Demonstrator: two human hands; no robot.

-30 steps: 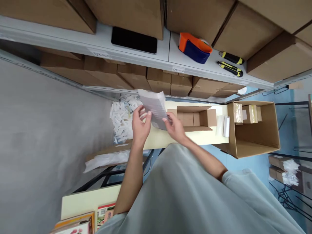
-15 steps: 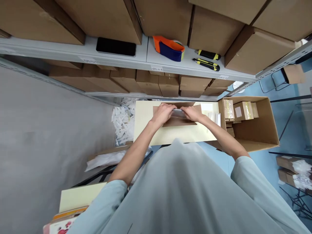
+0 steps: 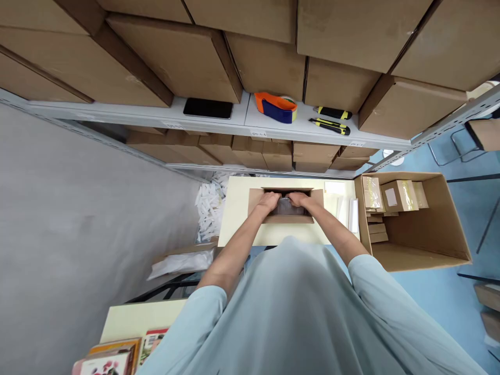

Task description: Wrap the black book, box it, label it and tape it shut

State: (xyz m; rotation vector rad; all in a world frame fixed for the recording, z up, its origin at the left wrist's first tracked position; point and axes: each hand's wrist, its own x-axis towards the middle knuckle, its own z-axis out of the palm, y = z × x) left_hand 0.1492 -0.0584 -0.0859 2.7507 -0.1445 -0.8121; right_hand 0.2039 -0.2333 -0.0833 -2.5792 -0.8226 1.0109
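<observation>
A small open cardboard box (image 3: 255,200) lies on a pale yellow table (image 3: 234,219) in front of me. Both my hands reach into it. My left hand (image 3: 269,200) and my right hand (image 3: 300,199) press with curled fingers on a grey plastic-wrapped packet (image 3: 284,207) inside the box. The packet is mostly hidden by my fingers.
A large open carton (image 3: 425,239) with small taped boxes stands right of the table. White packets (image 3: 209,205) are heaped on the left. The shelf (image 3: 164,115) above holds a black phone (image 3: 208,108), an orange tape dispenser (image 3: 275,107), two utility knives (image 3: 330,119) and cartons. Clear sleeves (image 3: 349,213) lie on the table.
A second ago my hands held the grey packet up in the air. They have lowered it into the small box and now press it down.
</observation>
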